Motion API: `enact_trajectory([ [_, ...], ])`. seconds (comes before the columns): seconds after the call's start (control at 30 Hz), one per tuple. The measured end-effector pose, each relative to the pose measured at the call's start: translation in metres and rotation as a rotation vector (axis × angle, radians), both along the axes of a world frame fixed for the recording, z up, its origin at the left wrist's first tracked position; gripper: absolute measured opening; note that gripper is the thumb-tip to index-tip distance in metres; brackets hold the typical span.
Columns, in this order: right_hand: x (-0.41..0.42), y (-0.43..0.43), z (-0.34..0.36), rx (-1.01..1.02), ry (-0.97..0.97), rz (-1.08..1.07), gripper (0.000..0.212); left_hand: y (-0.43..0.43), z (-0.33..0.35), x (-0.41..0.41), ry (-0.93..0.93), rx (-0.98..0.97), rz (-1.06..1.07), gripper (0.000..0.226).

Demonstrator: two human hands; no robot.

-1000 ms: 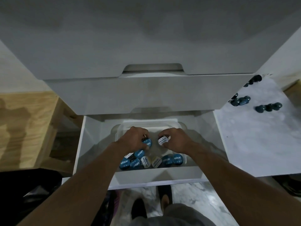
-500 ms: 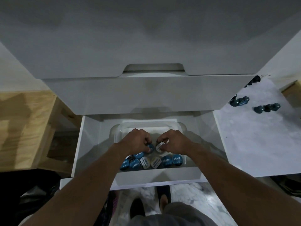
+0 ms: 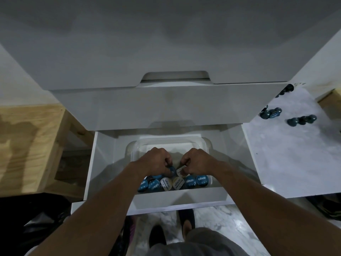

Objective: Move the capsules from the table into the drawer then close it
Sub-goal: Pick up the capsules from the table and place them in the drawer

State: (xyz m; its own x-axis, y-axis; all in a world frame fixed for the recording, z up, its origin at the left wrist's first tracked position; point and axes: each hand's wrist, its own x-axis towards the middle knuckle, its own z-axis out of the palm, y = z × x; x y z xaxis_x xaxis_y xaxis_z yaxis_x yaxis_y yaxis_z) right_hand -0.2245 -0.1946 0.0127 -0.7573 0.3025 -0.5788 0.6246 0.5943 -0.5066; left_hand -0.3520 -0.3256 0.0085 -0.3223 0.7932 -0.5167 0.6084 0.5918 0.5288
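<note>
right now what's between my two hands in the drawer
Head view: a blue capsule held by the left hand and a white-lidded capsule held by the right hand.

In the one clear plastic tub (image 3: 166, 143): at least five blue-lidded round coffee capsules (image 3: 190, 182), four in the front row and one pinched by the left hand (image 3: 156, 161); others may lie hidden beneath the forearm.
Same tub: three white-lidded round coffee capsules (image 3: 165, 182), two in the front row and one pinched by the right hand (image 3: 197, 161).
On the one white marble table (image 3: 295, 163): at least nine loose dark teal capsules (image 3: 302, 120), some half hidden behind a drawer front, exact total unclear.
One open white drawer (image 3: 103, 163).
Two white drawer fronts (image 3: 166, 106) above it.
Two light wooden frames (image 3: 27, 145).
Two hands.
</note>
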Motion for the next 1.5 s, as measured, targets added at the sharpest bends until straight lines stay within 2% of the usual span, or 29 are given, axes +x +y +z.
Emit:
enact_trajectory([
  [0.17, 0.004, -0.001, 0.009, 0.063, 0.021, -0.056, 0.032, -0.001, 0.006, -0.003, 0.071, 0.029, 0.044, 0.033],
  [0.3, 0.013, 0.002, 0.039, 0.248, 0.104, -0.124, 0.033, 0.003, 0.021, 0.005, 0.263, 0.103, 0.034, 0.032],
  [0.43, 0.037, 0.006, 0.064, 0.484, 0.267, -0.256, 0.032, 0.020, 0.043, 0.033, 0.451, 0.291, -0.098, 0.035],
  [0.53, 0.068, 0.016, 0.079, 0.597, 0.407, -0.382, 0.032, 0.044, 0.068, 0.065, 0.507, 0.438, -0.171, 0.037],
  [0.73, 0.148, 0.058, 0.098, 0.754, 0.416, -0.584, 0.037, 0.100, 0.102, 0.134, 0.614, 0.667, -0.305, 0.036],
  [1.0, 0.247, 0.141, 0.102, 0.792, 0.416, -0.620, 0.037, 0.192, 0.115, 0.211, 0.700, 0.772, -0.310, 0.037],
  [1.3, 0.329, 0.254, 0.098, 0.704, 0.437, -0.514, 0.038, 0.279, 0.089, 0.281, 0.733, 0.684, -0.158, 0.037],
  [1.5, 0.325, 0.311, 0.086, 0.616, 0.441, -0.430, 0.032, 0.309, 0.073, 0.286, 0.771, 0.560, -0.084, 0.037],
])
